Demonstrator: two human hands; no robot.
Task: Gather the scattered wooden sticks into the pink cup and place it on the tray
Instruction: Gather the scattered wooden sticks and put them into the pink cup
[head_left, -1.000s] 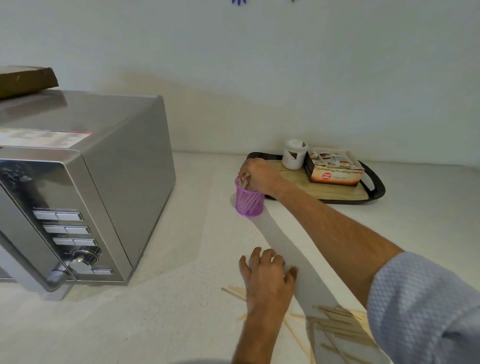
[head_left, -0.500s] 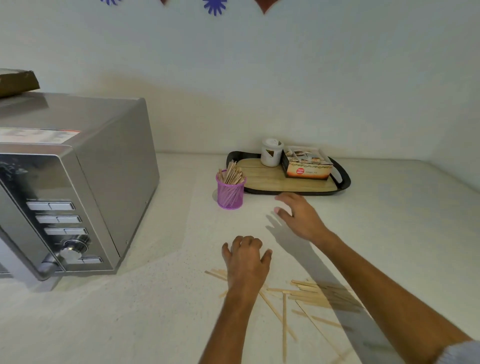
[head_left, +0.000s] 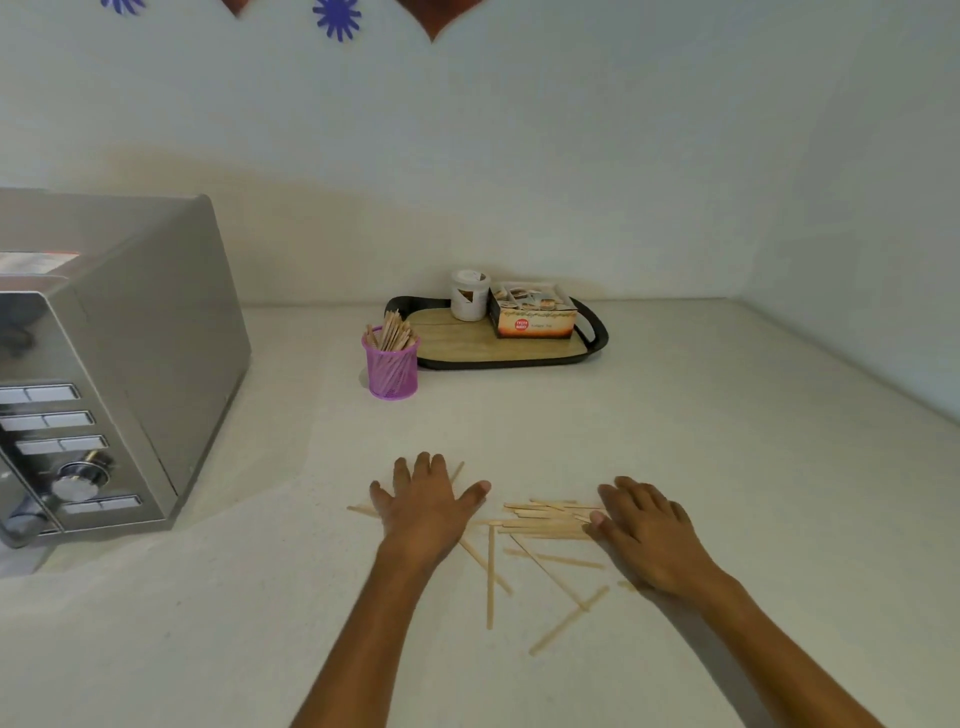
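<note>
left hand (head_left: 423, 506): palm down and flat on the counter (head_left: 727, 467), fingers straight and slightly spread, thumb out to the right; it lies on the left end of the scattered wooden sticks (head_left: 540, 525) and grips nothing.
right hand (head_left: 647, 530): palm down on the counter, fingers relaxed and extended to the left, fingertips touching the right end of the bundled sticks; nothing is clasped.
pink cup (head_left: 392, 366): mesh, upright on the counter just left of the tray (head_left: 597, 338), its rim overlapping the tray's left end in this view; whether they touch cannot be told. it already holds a sheaf of sticks.
loose sticks: a rough bundle between the hands, others strewn singly nearer the camera.
hidden: stick ends under the left palm; one stick partly under the right wrist.
cut off: microwave (head_left: 119, 358) at the left edge; wall decorations (head_left: 337, 18) at the top.
tray contents: white jar (head_left: 469, 295) and printed box (head_left: 532, 317).
writing: red round mark on the box, text too small to read; microwave button labels illegible.
</note>
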